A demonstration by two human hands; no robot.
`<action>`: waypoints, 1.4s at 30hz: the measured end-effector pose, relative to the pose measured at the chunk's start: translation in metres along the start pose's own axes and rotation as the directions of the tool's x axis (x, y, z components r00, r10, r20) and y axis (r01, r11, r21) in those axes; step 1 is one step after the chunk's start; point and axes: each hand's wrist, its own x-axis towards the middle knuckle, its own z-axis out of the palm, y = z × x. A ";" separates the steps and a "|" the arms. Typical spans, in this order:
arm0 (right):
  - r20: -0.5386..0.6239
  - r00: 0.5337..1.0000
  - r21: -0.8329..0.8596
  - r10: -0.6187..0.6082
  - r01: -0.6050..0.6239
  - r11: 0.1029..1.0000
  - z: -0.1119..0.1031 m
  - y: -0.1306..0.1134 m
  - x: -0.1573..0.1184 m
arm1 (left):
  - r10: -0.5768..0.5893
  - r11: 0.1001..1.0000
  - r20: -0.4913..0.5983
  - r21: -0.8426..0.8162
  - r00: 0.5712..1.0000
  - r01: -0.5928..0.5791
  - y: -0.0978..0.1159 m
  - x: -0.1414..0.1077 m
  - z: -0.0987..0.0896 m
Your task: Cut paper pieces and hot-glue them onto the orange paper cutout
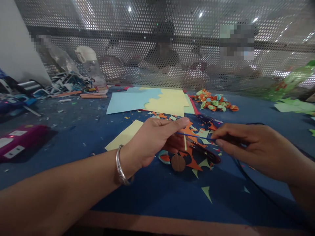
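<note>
My right hand (pixel 242 144) pinches one end of a thin blue stick (pixel 197 135) between thumb and fingertips. The stick runs left to my left hand (pixel 159 137), whose closed thumb and fingers cover its other end. A narrow pale yellow paper strip (pixel 185 143) hangs at the left fingertips; exactly how it meets the stick is hidden. Below lie a round brown disc (pixel 178 163), a small blue and orange paper curl (pixel 164 157) and a dark red-handled tool (pixel 209 154). Orange paper scraps (pixel 193 159) and green ones lie around them.
Blue and yellow paper sheets (pixel 169 101) lie ahead, beside a pile of folded paper pieces (pixel 214 102). A dark device with a red light (pixel 209 120) sits near my right hand, by a black cable (pixel 258 193). A purple power strip (pixel 23 141) and a bottle (pixel 91 65) stand left.
</note>
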 end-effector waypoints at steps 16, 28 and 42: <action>-0.007 1.000 -0.097 0.011 -0.012 0.995 0.006 -0.002 -0.003 | 0.023 0.999 0.040 0.046 0.999 -0.025 0.003 0.003 -0.006; -0.016 1.000 -0.035 0.004 -0.004 0.999 0.004 0.001 -0.002 | 0.129 0.973 0.180 0.170 0.975 -0.159 0.006 0.006 -0.016; 0.027 0.994 0.087 0.103 -0.105 0.991 0.002 -0.004 0.001 | 0.221 0.951 0.195 0.176 0.956 -0.256 0.006 0.009 -0.016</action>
